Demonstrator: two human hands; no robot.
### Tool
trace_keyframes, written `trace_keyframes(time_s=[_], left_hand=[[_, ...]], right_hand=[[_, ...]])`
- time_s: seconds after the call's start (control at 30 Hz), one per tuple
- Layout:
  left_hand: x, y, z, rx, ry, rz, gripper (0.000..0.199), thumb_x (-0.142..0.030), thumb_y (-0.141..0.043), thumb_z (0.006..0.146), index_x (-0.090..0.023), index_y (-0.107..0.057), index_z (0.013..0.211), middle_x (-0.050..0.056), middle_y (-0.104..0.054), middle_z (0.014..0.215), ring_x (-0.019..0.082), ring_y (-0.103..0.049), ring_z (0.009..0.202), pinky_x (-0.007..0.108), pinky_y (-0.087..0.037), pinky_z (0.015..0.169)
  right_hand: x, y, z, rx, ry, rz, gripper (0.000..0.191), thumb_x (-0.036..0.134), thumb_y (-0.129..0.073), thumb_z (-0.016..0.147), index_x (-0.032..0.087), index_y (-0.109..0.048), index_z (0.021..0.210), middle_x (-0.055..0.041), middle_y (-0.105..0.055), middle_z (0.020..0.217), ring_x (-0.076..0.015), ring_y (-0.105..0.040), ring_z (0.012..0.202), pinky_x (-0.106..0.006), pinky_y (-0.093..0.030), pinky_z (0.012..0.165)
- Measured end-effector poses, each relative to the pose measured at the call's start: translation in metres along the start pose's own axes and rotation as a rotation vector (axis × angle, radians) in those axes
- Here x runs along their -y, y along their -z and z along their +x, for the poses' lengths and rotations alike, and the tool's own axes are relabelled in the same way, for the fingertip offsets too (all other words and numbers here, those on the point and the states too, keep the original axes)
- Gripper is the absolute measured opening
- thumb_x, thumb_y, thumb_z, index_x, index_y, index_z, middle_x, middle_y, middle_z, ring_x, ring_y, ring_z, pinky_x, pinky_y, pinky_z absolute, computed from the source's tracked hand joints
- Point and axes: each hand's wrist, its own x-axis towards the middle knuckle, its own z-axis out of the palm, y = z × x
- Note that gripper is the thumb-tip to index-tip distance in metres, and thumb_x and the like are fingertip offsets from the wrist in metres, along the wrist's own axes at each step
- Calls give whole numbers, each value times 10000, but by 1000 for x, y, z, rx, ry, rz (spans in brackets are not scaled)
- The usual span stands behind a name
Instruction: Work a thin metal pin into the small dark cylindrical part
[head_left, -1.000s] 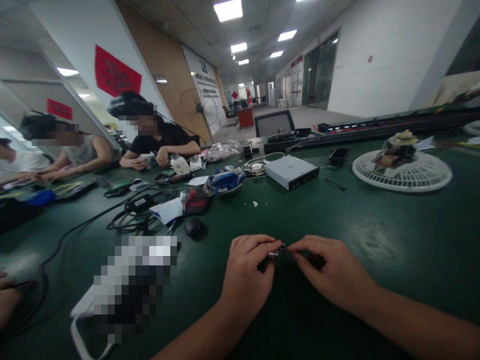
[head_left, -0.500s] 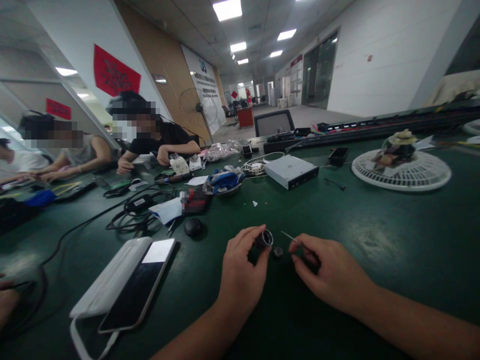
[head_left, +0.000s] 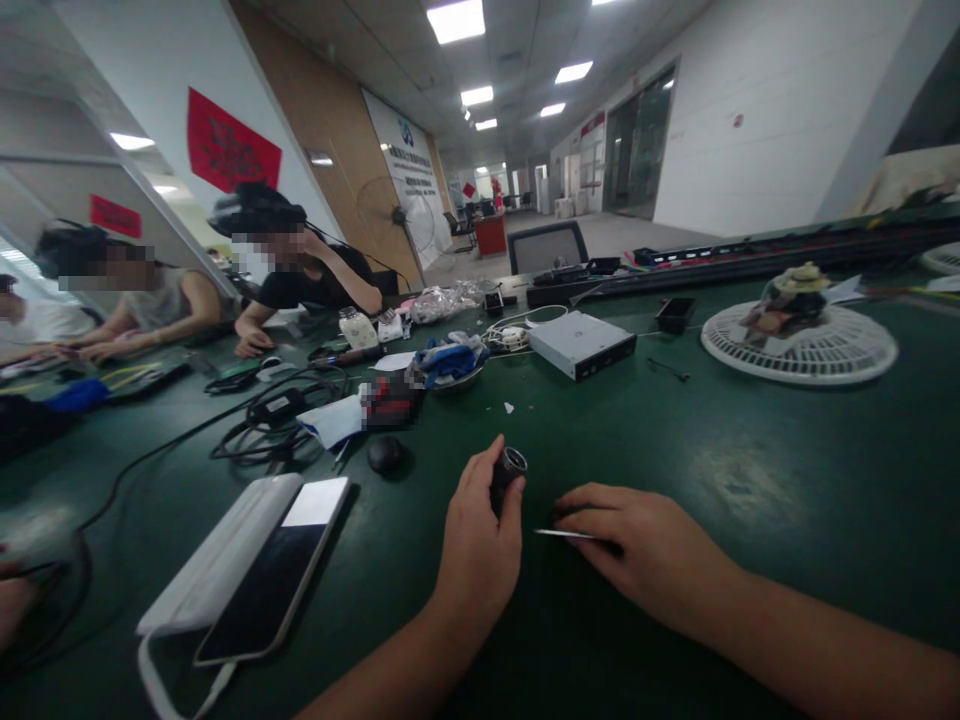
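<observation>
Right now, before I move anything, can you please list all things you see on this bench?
bench: 1, dark green, under everything
phone: 1, black, near left, on white pouch
cables: one bunch, black, left of centre
drive: 1, silver, far centre
bowl: 1, metal, far centre, holding blue cloth
round grille: 1, white, far right
co-workers: 3, various clothes, far left
cylinder: 1, black with metal rim, in left hand
pin: 1, silver, in right hand
left hand: 1, centre
right hand: 1, right of centre
</observation>
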Motion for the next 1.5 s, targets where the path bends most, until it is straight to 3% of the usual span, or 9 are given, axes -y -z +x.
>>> trace_keyframes(time_s=[0.2, 0.3, 0.57, 0.7, 0.9, 1.17, 1.5], left_hand=[[-1, 0, 0, 51, -20, -15, 458, -157, -556, 924, -203, -523, 1378, 83, -623, 1283, 233, -617, 1172, 466, -504, 1042], [-4, 1, -1, 87, -45, -36, 493, -95, -595, 869, -213, -553, 1346, 64, -634, 1246, 220, -629, 1138, 440, -521, 1021], [-9, 4, -1, 186, -69, -66, 507, -9, -623, 811, -231, -623, 1266, 37, -641, 1166, 185, -639, 1036, 366, -548, 921], [-11, 4, -4, 235, -147, -101, 505, 50, -628, 767, -251, -656, 1172, 4, -647, 1128, 158, -629, 1033, 315, -525, 917], [-13, 4, -6, 299, -252, -156, 351, 35, -700, 743, -214, -660, 987, -11, -664, 1033, 143, -632, 968, 269, -510, 864], [-12, 5, -6, 338, -261, -185, 397, -25, -718, 784, -253, -663, 1105, -17, -721, 1064, 148, -676, 971, 279, -533, 875], [-12, 6, -7, 375, -406, -191, 391, 15, -669, 771, -217, -681, 1086, 35, -729, 1109, 192, -676, 1042, 347, -545, 927]], right_hand=[[0, 2, 1, -24, -134, 60, 271, 264, -676, 883, 307, -703, 1149, 23, -670, 1075, -154, -658, 842, -313, -522, 738], [2, 3, 2, -6, -158, 80, 131, 242, -689, 866, 279, -704, 991, 37, -669, 932, -144, -633, 768, -298, -473, 667], [0, 6, 5, -155, -305, 338, 51, 296, -636, 928, 251, -655, 941, 35, -659, 807, -140, -608, 703, -286, -446, 626], [-3, 6, 6, -180, -282, 349, 57, 250, -610, 940, 247, -667, 949, 30, -663, 811, -139, -603, 699, -290, -441, 638], [-4, 6, 5, -172, -76, 394, 152, 180, -585, 953, 258, -713, 930, 4, -631, 970, -136, -610, 861, -273, -461, 731], [-6, 3, 3, -224, -183, 402, 97, 195, -668, 873, 253, -660, 951, 25, -602, 906, -115, -557, 684, -268, -441, 607], [-1, 7, 2, -127, -178, 458, 141, 174, -630, 846, 231, -578, 963, 2, -614, 969, -118, -571, 675, -273, -451, 581]])
